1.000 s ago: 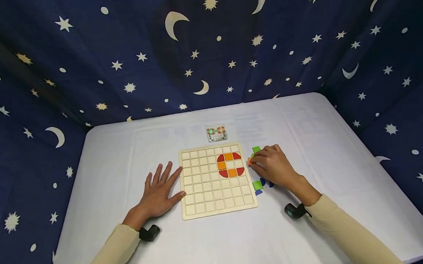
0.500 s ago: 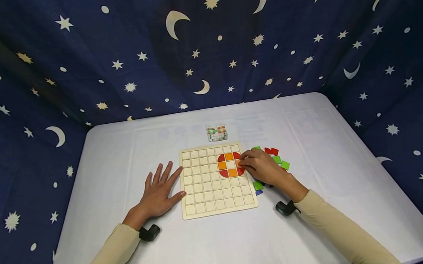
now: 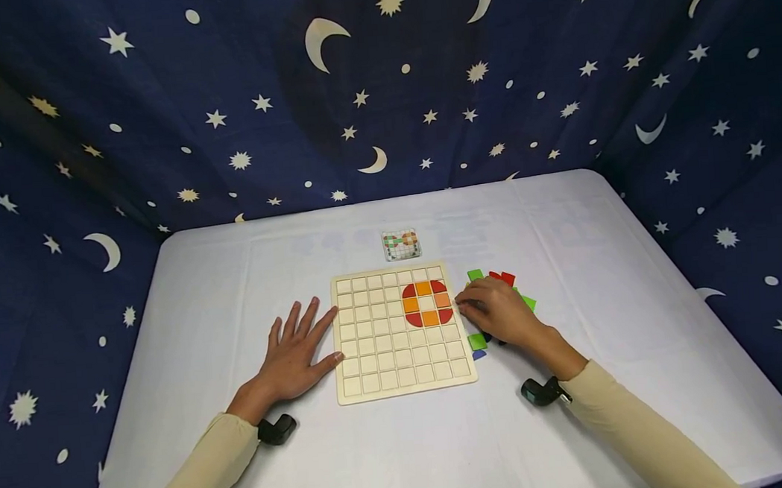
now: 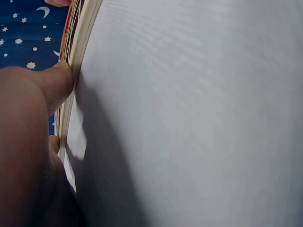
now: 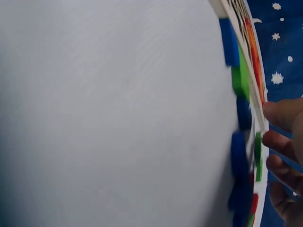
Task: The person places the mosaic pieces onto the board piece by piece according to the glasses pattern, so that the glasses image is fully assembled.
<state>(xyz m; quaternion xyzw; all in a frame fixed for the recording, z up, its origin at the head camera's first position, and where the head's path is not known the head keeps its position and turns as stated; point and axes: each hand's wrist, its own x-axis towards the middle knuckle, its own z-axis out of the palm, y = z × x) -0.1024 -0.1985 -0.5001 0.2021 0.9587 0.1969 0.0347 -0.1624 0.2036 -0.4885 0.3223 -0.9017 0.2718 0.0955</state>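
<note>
A wooden grid board [image 3: 377, 349] lies in the middle of the white table. In its upper right corner, red and orange tiles [image 3: 427, 303] form a ring, with an orange tile [image 3: 442, 300] on the ring's right side. My right hand [image 3: 475, 306] rests just off the board's right edge with loosely curled fingers, over a pile of loose tiles, and I see nothing in it. The right wrist view shows those fingers [image 5: 284, 142] beside the board's edge [image 5: 246, 61]. My left hand [image 3: 306, 339] lies flat, its thumb [image 4: 57, 82] against the board's left edge.
Loose green [image 3: 475, 275], red [image 3: 502, 277], green [image 3: 477, 341] and blue [image 3: 478, 355] tiles lie right of the board. A small pattern card [image 3: 401, 245] sits behind the board. Dark star-print cloth walls in the table on three sides.
My right hand carried an orange tile from the pile onto the board, left it on the ring's right side, and drew back to the pile. The left hand stayed put.
</note>
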